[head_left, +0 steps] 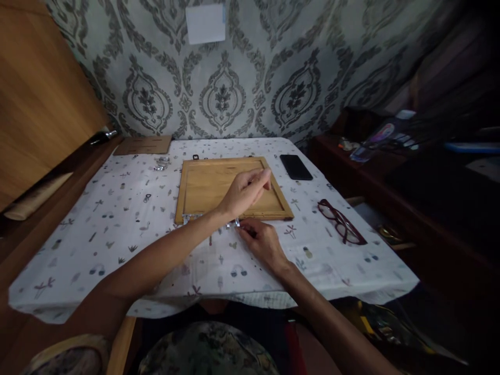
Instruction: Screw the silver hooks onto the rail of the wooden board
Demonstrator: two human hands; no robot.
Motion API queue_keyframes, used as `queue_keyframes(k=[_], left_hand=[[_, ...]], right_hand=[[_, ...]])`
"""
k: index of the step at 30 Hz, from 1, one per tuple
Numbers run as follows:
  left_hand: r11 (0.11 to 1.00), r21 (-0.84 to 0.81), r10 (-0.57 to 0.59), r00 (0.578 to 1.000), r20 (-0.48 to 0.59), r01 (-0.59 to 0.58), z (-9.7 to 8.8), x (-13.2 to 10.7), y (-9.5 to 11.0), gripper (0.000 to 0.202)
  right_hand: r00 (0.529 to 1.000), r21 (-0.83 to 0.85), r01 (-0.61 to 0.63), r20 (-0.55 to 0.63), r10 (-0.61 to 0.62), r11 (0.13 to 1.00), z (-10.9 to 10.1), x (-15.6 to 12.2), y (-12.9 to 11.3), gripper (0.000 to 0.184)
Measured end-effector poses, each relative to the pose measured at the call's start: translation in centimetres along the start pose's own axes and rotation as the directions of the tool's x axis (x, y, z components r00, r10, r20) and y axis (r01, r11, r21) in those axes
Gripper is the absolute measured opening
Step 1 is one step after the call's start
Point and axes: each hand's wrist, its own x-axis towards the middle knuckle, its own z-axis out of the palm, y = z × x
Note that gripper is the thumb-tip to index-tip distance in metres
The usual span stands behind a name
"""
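Note:
A wooden frame point(203, 179) lies flat on a table with a white patterned cloth point(117, 229). My left hand point(244, 191) rests on the frame's near right part, fingers curled and pressed down on the wood. My right hand point(262, 240) is just below the frame's near edge, fingers pinched on a small metal piece point(236, 223) at that edge. Another small metal clip point(186, 219) sits at the frame's near left corner.
A black phone point(296, 166) lies right of the frame, red-rimmed glasses point(341, 223) nearer the right edge. Small metal parts point(161, 162) and a cardboard sheet point(143, 145) lie at the back left. A dark cluttered shelf point(390, 156) stands on the right.

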Motion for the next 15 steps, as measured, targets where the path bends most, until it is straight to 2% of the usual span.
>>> queue_keyframes(k=[4, 6, 7, 9, 12, 15], left_hand=[[0.994, -0.045, -0.092, 0.975, 0.202, 0.103, -1.0, 0.3, 0.6, 0.058], [0.989, -0.042, -0.127, 0.967, 0.22, 0.14, -1.2, 0.2, 0.8, 0.057], [0.989, -0.04, -0.129, 0.973, 0.191, 0.139, -1.2, 0.1, 0.9, 0.056], [0.994, -0.042, -0.102, 0.993, 0.059, 0.105, -0.9, -0.1, 0.8, 0.054], [0.996, -0.044, -0.081, 0.99, -0.119, 0.076, -0.3, -0.5, 0.4, 0.048], [0.996, -0.04, -0.087, 0.988, -0.131, 0.082, 0.0, -0.8, -0.1, 0.05]], right_hand=[[1.0, 0.003, 0.013, 0.007, -0.013, 1.0, -0.2, 0.0, -0.1, 0.016], [1.0, 0.006, 0.021, 0.006, -0.021, 1.0, -0.3, 0.0, -0.2, 0.016], [1.0, 0.008, 0.026, 0.004, -0.026, 1.0, -0.3, 0.0, -0.3, 0.016], [0.999, 0.011, 0.032, -0.001, -0.032, 0.999, -0.3, 0.0, -0.3, 0.015], [1.0, 0.009, 0.027, -0.016, -0.027, 1.0, -0.2, 0.1, -0.3, 0.015], [1.0, 0.01, 0.022, -0.015, -0.022, 1.0, -0.2, 0.1, -0.3, 0.014]])
